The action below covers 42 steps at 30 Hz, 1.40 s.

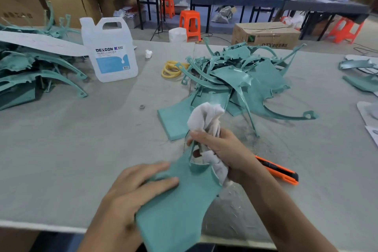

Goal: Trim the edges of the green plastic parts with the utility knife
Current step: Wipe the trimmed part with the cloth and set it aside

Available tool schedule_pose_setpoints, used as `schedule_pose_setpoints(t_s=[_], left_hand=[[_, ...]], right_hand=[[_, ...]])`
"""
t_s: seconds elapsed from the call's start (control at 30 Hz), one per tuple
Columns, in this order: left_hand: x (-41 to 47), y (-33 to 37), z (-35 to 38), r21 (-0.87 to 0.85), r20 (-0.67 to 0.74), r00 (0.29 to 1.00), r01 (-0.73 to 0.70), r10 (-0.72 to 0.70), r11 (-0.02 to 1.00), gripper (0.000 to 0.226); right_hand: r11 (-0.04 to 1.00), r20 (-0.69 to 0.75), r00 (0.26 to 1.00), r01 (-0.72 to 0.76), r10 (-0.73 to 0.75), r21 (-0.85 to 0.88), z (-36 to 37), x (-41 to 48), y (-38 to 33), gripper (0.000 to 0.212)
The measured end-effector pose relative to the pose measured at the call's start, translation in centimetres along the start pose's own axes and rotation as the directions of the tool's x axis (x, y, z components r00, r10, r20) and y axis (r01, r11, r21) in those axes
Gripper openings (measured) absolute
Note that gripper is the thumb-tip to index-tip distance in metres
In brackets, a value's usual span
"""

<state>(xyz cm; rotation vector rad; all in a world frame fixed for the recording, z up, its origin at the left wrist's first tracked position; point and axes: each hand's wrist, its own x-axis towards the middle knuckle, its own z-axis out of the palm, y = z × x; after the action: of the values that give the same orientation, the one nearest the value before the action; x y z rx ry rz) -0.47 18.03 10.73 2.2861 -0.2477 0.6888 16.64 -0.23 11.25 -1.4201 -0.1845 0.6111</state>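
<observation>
Steadying the part (173, 210) at 6 o'clock, the left hand (131, 188) is pressed on it, fingers straight, apparently for wiping with the cloth (204, 118) clenched in the right hand (223, 151); the knife (280, 171) is laid aside at 4 o'clock.

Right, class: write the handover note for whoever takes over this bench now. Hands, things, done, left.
Left hand: straight fingers flat on the part, at the table's near edge.
Right hand: grips the cloth against the part's top.
Knife: lying on the table, beside the right forearm.
Done: shavings lie about; how many parts are trimmed is unclear.
Left: the pile beyond shows ragged edges to trim.
</observation>
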Motion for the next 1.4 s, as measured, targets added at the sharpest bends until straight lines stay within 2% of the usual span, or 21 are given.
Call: schedule_pose_setpoints(t_s=[0.07, 0.1, 0.13, 0.17, 0.2, 0.23, 0.27, 0.3, 0.4, 0.5, 0.57, 0.63, 0.7, 0.77, 0.83, 0.9, 1.0, 1.07, 1.2, 1.27, 1.4], left_hand=[[0.0, -0.6, 0.6, -0.167, -0.097, 0.96, 0.243, -0.261, 0.955, 0.037], [0.2, -0.7, 1.0, -0.315, -0.143, 0.89, 0.374, -0.433, 0.872, 0.044], [0.4, -0.8, 1.3, -0.502, -0.122, 0.795, 0.467, -0.595, 0.728, 0.041], [0.8, -0.8, 1.4, -0.711, -0.021, 0.69, 0.499, -0.723, 0.496, 0.028], [1.2, -0.9, 1.7, -0.835, 0.141, 0.63, 0.49, -0.763, 0.25, 0.039], [1.5, -0.6, 2.1, -0.875, 0.28, 0.611, 0.479, -0.74, 0.064, 0.062], [1.5, -0.6, 2.4, -0.884, 0.369, 0.648, 0.467, -0.666, -0.036, 0.078], [1.6, -0.3, 2.8, -0.876, 0.393, 0.687, 0.482, -0.611, -0.021, 0.083], [1.4, 0.4, 4.5, -0.83, 0.386, 0.796, 0.521, -0.466, 0.201, 0.094], [1.3, 0.9, 5.4, -0.76, 0.352, 0.903, 0.429, -0.246, 0.487, 0.093], [1.4, 1.3, 5.7, -0.698, 0.304, 0.941, 0.325, -0.146, 0.638, 0.096], [1.9, 1.5, 6.4, -0.606, 0.171, 0.975, 0.219, -0.143, 0.765, 0.082], [2.7, 1.8, 7.1, -0.504, 0.028, 0.982, 0.177, -0.188, 0.846, 0.065], [3.5, 2.4, 7.6, -0.603, 0.04, 0.966, 0.228, -0.257, 0.765, 0.069], [4.2, 3.1, 7.7, -0.761, 0.126, 0.928, 0.318, -0.351, 0.566, 0.08], [4.8, 3.1, 7.3, -0.827, 0.18, 0.881, 0.377, -0.438, 0.418, 0.081], [5.2, 2.8, 6.5, -0.906, 0.339, 0.782, 0.421, -0.523, 0.041, 0.082], [5.1, 3.0, 6.6, -0.904, 0.339, 0.78, 0.425, -0.527, 0.049, 0.08], [4.7, 4.7, 7.4, -0.926, 0.309, 0.855, 0.37, -0.417, 0.072, 0.091], [4.6, 4.7, 7.1, -0.932, 0.291, 0.845, 0.357, -0.449, 0.069, 0.098], [5.9, 3.7, 5.5, -0.896, 0.204, 0.704, 0.414, -0.68, 0.159, 0.096]], right_hand=[[0.991, -0.031, 0.997, 0.074, -0.071, 0.112, -0.2, -0.1, -0.3, 0.044], [0.979, -0.053, 0.993, 0.114, -0.106, 0.167, -0.4, -0.2, -0.6, 0.047], [0.968, -0.075, 0.986, 0.158, -0.146, 0.194, -0.5, -0.2, -0.8, 0.049], [0.96, -0.105, 0.977, 0.205, -0.187, 0.193, -0.6, -0.2, -1.0, 0.048], [0.954, -0.141, 0.965, 0.245, -0.222, 0.173, -0.8, -0.1, -1.0, 0.046], [0.948, -0.179, 0.953, 0.274, -0.245, 0.161, -0.7, -0.1, -1.0, 0.041], [0.944, -0.209, 0.945, 0.289, -0.254, 0.161, -0.5, -0.1, -1.0, 0.035], [0.939, -0.231, 0.94, 0.295, -0.252, 0.177, -0.3, -0.2, -0.9, 0.028], [0.925, -0.298, 0.935, 0.274, -0.192, 0.263, 0.6, -0.6, -0.7, 0.006], [0.869, -0.325, 0.935, 0.273, -0.14, 0.412, 1.4, -0.9, -1.0, 0.022], [0.832, -0.313, 0.946, 0.238, -0.083, 0.501, 2.1, -1.1, -1.5, 0.011], [0.863, -0.29, 0.957, 0.167, -0.026, 0.476, 3.2, -1.5, -2.0, 0.033], [0.932, -0.278, 0.956, 0.185, -0.097, 0.311, 5.1, -2.1, -2.0, 0.067], [0.918, -0.268, 0.879, 0.389, -0.394, -0.072, 6.6, -2.9, -1.1, 0.048], [0.829, -0.165, 0.839, 0.447, -0.519, -0.336, 7.9, -4.0, -0.2, 0.03], [0.825, -0.112, 0.843, 0.474, -0.526, -0.309, 8.6, -5.1, 1.2, 0.033], [0.788, -0.016, 0.809, 0.569, -0.588, -0.236, 9.3, -6.2, 3.5, 0.042], [0.698, 0.005, 0.756, 0.607, -0.655, -0.378, 9.1, -5.7, 3.8, 0.044], [0.619, -0.222, 0.685, 0.412, -0.694, -0.668, 6.5, -2.3, 1.4, 0.041], [0.646, -0.221, 0.694, 0.44, -0.686, -0.624, 6.4, -2.3, 1.6, 0.044], [0.741, -0.065, 0.784, 0.553, -0.618, -0.381, 7.9, -5.8, 6.1, 0.033]])
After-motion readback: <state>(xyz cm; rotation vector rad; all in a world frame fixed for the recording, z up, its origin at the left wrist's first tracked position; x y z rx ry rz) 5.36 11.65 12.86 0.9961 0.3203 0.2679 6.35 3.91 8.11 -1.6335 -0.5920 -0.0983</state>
